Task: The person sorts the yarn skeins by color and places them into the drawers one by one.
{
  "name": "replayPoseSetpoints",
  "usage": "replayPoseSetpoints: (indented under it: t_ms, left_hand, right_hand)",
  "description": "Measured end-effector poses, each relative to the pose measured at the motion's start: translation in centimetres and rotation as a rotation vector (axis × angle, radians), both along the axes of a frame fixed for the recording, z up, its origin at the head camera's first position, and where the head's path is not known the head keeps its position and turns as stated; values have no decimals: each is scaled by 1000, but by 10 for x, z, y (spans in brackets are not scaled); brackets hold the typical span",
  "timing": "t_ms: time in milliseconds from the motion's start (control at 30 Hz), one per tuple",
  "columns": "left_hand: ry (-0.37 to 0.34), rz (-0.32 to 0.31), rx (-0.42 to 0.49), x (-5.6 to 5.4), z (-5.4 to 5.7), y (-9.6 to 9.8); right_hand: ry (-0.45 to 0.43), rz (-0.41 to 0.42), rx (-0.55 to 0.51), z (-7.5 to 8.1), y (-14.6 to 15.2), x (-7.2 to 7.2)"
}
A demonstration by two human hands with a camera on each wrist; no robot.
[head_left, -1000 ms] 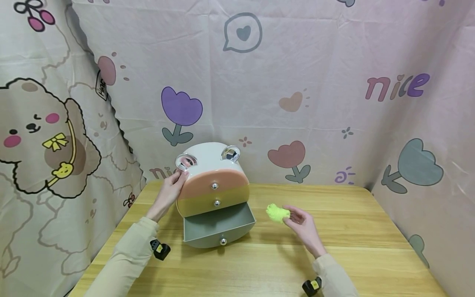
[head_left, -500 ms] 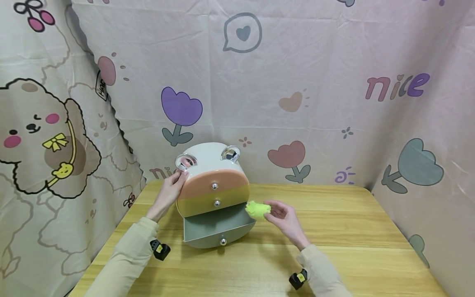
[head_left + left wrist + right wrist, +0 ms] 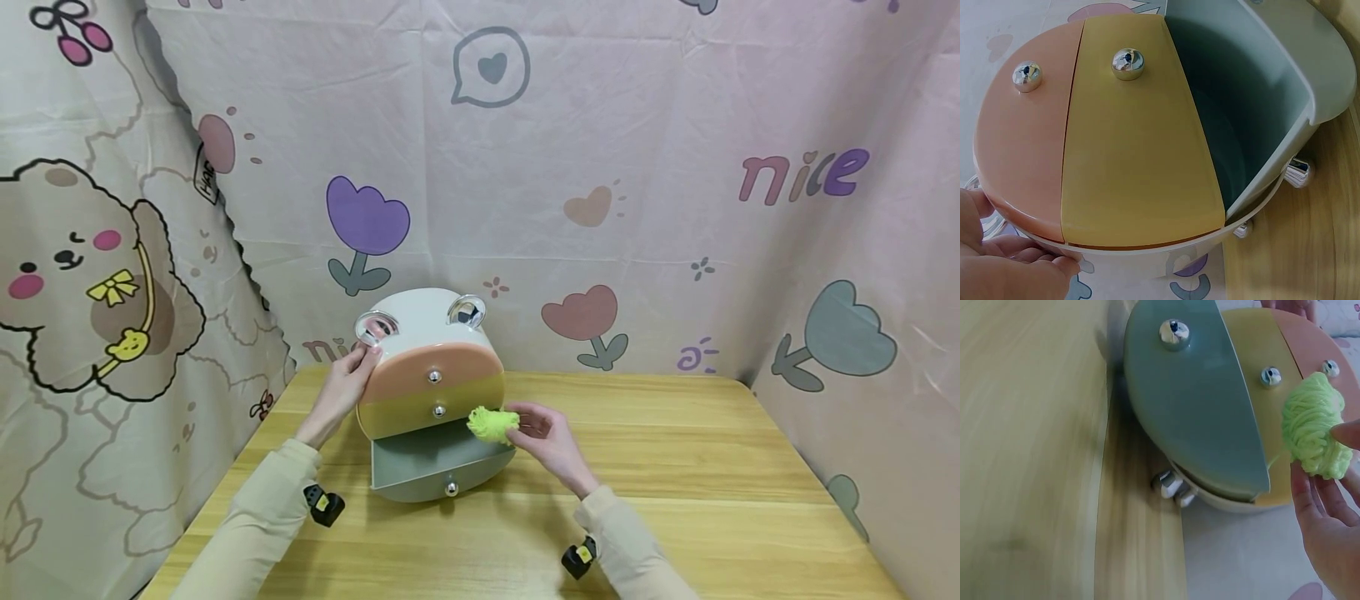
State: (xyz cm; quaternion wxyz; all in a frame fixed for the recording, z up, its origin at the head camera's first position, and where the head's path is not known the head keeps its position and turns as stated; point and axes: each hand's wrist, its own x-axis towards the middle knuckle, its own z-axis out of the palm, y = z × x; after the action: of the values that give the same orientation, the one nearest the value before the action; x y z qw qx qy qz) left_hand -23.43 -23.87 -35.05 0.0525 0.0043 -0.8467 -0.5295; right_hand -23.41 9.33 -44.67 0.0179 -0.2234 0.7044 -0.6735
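A small rounded drawer box with a white shell and silver ear-like rings stands on the table. Its orange drawer and yellow drawer are closed, while the grey-green bottom drawer is pulled out and looks bare inside. My left hand grips the box's upper left side by one ring, thumb toward the front. In my right hand a bundle of bright yellow-green yarn is pinched between thumb and fingers. The yarn overlaps the open drawer's right end in the head view.
The box stands on a wooden table, with silver feet under it. A patterned curtain hangs behind and along both sides. Small black devices are worn at both wrists.
My right hand has carried the yarn leftward, from beside the box to over the open drawer's right end. The left hand and the box have stayed put.
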Motion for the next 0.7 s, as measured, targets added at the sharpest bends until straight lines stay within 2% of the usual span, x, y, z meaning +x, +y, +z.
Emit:
replayPoseSetpoints:
  t_ms: [500,700]
  left_hand:
    - [33,7,10,-1,-1,1]
    - [25,15,4,-2,-1,0]
  right_hand:
    - [9,62,-10,2,-17,0]
    - [53,99,-55,-1,-16,-1]
